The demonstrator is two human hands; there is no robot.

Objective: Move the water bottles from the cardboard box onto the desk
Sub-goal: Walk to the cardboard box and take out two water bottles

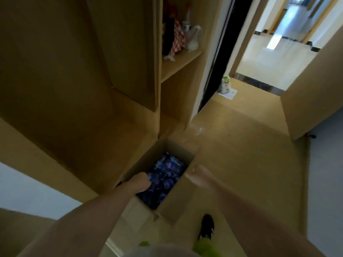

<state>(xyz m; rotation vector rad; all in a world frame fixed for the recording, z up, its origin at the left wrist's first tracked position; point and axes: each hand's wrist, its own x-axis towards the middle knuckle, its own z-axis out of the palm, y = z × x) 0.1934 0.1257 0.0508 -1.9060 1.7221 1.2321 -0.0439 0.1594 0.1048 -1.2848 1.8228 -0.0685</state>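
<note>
The cardboard box (178,199) stands open at the top — access to the water bottles (165,175) is from above only. A wooden cabinet (74,89) borders its left and far sides closely. Bare floor (250,154) lies to the right; a shoe (206,227) occupies the near floor just beside the box.

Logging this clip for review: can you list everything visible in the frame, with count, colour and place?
cardboard box: one, brown, open, on the floor at centre.
water bottles: many, count unclear, blue labels, packed inside the box.
wardrobe: one, tan wood, left, with an open shelf.
shelf items: several, red-checked cloth and white containers, blurred.
carton: one, white and green, on the floor by the doorway.
paper: one, white, under the carton.
shoe: one, black, on the floor below the box.
left hand: one, inside the box among the bottles; grip unclear.
right hand: one, at the box's right edge, blurred.
</note>
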